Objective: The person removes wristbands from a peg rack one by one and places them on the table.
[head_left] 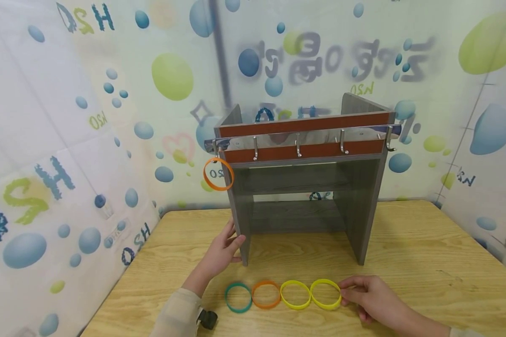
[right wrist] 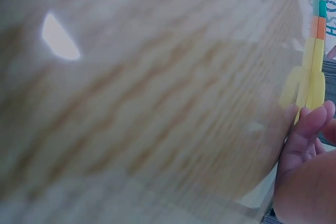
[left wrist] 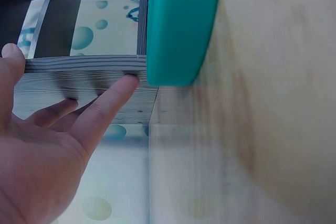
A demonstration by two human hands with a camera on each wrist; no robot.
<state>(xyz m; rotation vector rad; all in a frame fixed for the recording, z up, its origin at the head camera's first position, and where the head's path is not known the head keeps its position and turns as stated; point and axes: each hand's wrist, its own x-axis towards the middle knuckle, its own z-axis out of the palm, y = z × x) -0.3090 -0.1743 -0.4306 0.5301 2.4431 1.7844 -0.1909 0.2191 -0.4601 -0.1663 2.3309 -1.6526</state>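
Right hand (head_left: 373,299) fingertips pinch rightmost yellow ring (head_left: 325,294), lower centre; careless lift nudges neighbouring yellow ring (head_left: 295,295). Left hand (head_left: 220,255), fingers straight, steadies rack (head_left: 301,182); push risks shaking hanging orange ring (head_left: 218,173) off hook.

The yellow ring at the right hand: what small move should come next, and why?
Probably lift that yellow ring toward a free hook. The right hand already pinches its edge, the left hand steadies the rack, and only the orange ring hangs so far.
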